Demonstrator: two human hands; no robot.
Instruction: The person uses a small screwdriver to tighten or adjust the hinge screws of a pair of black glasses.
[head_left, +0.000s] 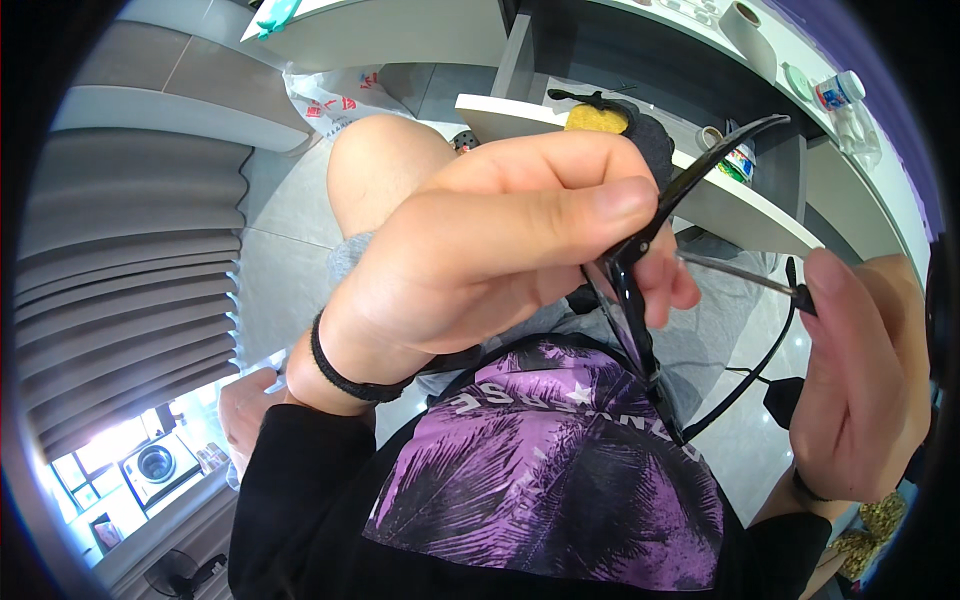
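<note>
In front of my chest my left hand pinches a pair of black-framed glasses near the hinge, between thumb and fingers. One temple arm points up and to the right; the other reaches down and right past the frame. A small screwdriver lies almost level, its thin metal shaft running toward the hinge. Its dark handle end is in the grip of my right hand, mostly covered by the thumb and fingers. Whether the tip touches the glasses I cannot tell.
Beyond my hands a drawer with a white front stands pulled out, with a yellow-and-grey item in it. A paper roll and a blue-lidded jar stand on the countertop. A plastic bag lies on the floor; grey curtains hang left.
</note>
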